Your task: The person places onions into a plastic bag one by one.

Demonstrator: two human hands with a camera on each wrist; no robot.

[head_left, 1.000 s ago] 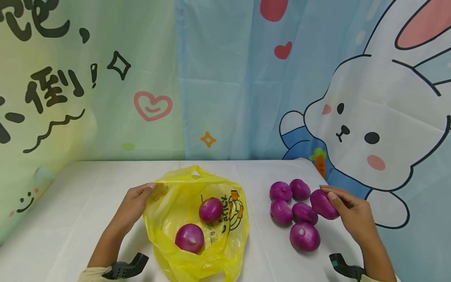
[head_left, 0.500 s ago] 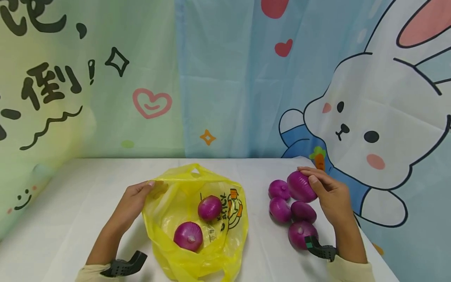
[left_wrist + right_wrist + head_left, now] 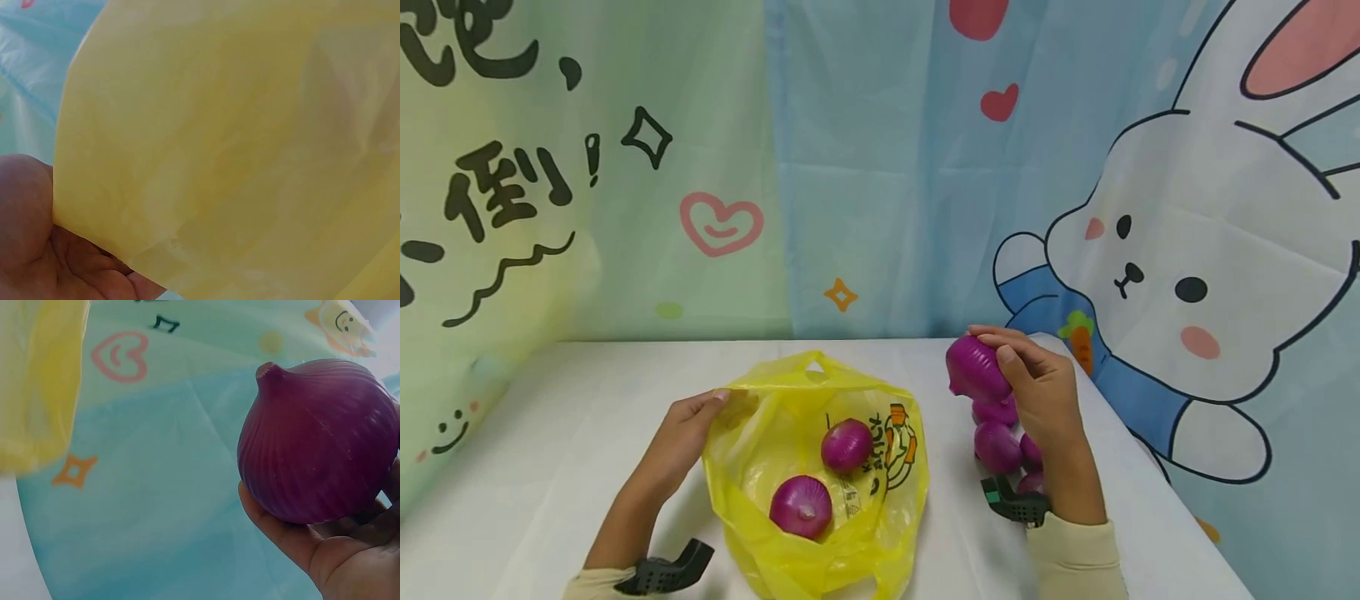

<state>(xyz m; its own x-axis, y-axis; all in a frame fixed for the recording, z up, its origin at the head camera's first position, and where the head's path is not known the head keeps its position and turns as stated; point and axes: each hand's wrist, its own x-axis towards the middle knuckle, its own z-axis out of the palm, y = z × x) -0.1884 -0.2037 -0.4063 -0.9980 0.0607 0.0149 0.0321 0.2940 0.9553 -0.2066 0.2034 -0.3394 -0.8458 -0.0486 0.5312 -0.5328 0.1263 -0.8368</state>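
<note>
In the head view a yellow plastic bag (image 3: 745,500) stands with its mouth spread wide. Two red onions lie inside it, one onion (image 3: 801,507) nearer the front and another onion (image 3: 847,446) behind. My left hand (image 3: 681,437) pinches the bag's left rim between thumb and fingers; the left wrist view is mostly filled by the yellow plastic. With my right hand (image 3: 1037,383) I grip a red onion (image 3: 976,369), raised above the pile on the right. The right wrist view shows this held onion (image 3: 319,444) whole, its stem end pointing up and left.
Several red onions (image 3: 997,448) sit on the white table (image 3: 587,400) right of the bag, partly hidden by my right hand and wrist. A printed curtain (image 3: 857,167) with a rabbit hangs behind the table's back edge.
My right hand has carried the onion leftward and slightly up, from the right side of the pile to above its back left. My left hand and the bag have hardly moved.
</note>
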